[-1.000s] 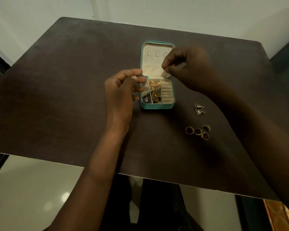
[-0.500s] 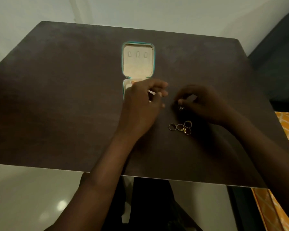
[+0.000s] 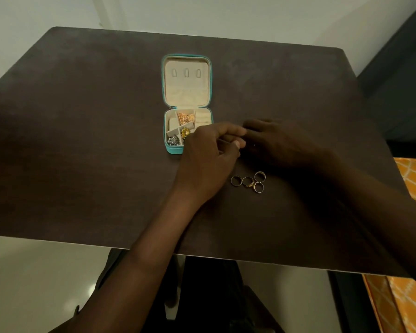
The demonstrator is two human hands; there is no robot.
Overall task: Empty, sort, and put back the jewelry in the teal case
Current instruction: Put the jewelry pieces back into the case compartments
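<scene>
With the teal case (image 3: 187,104) open at twelve o'clock on the counter (image 3: 82,164), my left hand (image 3: 209,159) and right hand (image 3: 281,145) meet, grips unreadable, risking scattering the rings (image 3: 249,181).

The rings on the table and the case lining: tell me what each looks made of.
Rings: metal by the look, with thin bands that glint; mostly gold-toned, though the dim light leaves the colour uncertain. Case lining: a soft cream fabric, perhaps velvet or suede-like, matte with no shine. Case shell: teal, possibly faux leather; too small to tell.
</scene>
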